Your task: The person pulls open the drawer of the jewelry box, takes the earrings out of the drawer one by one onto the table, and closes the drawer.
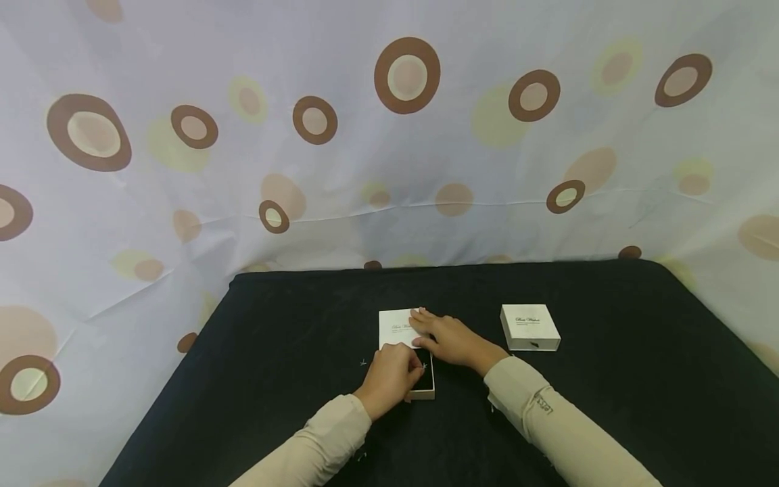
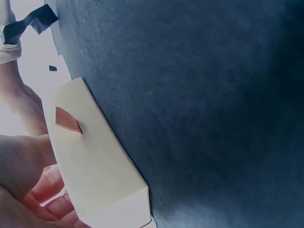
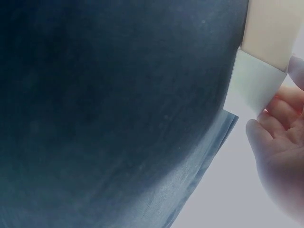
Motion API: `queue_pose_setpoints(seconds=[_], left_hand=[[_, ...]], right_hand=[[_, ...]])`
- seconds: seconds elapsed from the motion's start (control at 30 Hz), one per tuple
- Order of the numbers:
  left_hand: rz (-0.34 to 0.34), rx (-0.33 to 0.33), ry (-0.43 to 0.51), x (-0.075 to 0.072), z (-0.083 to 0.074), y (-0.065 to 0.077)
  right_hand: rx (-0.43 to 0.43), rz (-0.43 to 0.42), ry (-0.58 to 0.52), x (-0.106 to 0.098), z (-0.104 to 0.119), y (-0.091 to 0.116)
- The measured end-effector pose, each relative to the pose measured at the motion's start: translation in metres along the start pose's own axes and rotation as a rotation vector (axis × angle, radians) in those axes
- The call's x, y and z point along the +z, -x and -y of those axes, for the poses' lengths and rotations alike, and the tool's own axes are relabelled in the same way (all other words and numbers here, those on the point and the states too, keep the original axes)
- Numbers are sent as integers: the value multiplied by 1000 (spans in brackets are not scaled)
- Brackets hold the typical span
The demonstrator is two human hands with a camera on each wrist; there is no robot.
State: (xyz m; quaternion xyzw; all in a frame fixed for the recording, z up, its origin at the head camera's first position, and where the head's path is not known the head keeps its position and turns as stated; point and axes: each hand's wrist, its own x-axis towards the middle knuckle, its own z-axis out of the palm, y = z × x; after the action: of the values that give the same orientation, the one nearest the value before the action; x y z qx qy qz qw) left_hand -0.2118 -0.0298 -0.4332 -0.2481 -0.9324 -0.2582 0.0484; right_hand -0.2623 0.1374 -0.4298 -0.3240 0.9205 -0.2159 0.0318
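Note:
A white drawer box with a printed lid [image 1: 395,328] stands mid-table, its drawer [image 1: 433,389] partly pulled out toward the person and dark inside. My right hand [image 1: 447,338] lies across the lid, fingers stretched over the top, thumb by its near edge. Over the drawer's left side is my left hand [image 1: 388,379], fingers bent, tips at the dark inside. A tiny pale star-like thing [image 1: 425,366] shows beside those fingertips; I cannot tell whether they pinch it. In the left wrist view, the cream drawer front [image 2: 99,161] has a brown pull tab [image 2: 68,119].
A second white box [image 1: 528,327], shut, with a dark tab on its front, sits to the right. Another small pale mark [image 1: 363,363] is on the black cloth [image 1: 292,338] left of the hands. A patterned curtain [image 1: 347,176] hangs behind the table.

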Motion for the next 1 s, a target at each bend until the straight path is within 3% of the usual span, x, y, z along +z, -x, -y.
queue_pose_setpoints(seconds=[0.47, 1.0], left_hand=[[-12, 13, -23, 2, 0, -2], [7, 18, 45, 2, 0, -1]], right_hand=[[7, -7, -14, 1, -1, 0], [-12, -14, -6, 3, -3, 1]])
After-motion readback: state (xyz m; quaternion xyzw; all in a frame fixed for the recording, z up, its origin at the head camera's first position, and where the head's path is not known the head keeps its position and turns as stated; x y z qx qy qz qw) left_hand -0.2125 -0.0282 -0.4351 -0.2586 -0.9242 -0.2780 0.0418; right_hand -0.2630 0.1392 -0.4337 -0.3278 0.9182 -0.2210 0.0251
